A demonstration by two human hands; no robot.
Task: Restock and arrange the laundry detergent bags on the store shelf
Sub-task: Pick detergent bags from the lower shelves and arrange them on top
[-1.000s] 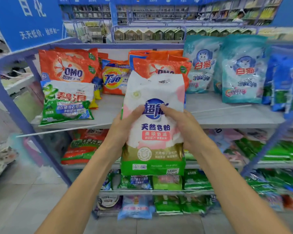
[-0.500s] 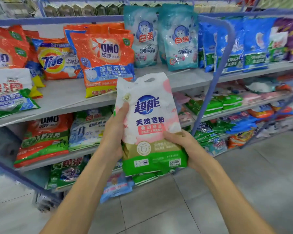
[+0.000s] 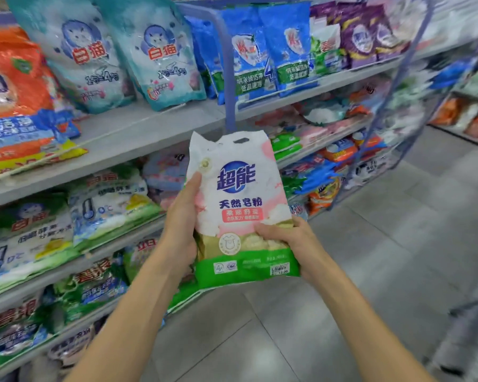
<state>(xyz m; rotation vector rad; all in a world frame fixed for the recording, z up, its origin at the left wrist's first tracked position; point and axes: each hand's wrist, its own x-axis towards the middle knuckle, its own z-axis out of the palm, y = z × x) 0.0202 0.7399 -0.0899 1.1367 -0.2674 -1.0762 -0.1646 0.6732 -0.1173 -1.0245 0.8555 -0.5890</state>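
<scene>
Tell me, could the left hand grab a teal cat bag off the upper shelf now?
Probably not yet: the left hand is busy gripping the white bag. Nothing stands between it and the teal cat bags, so it would have to let go first.

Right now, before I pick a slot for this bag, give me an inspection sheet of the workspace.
Surface: grey top shelf, bare strip along its front.
Job's things: detergent bag, white, pink and green, held upright in front of the shelves; teal bags upright on the top shelf; orange bag at far left.
Clutter: nothing seen.
Grips: left grip holds the bag's left edge; right grip holds its lower right corner.
Cables: nothing seen.
Surroundings: tiled floor; blue bags in the next bay; lower shelves blurred.
</scene>
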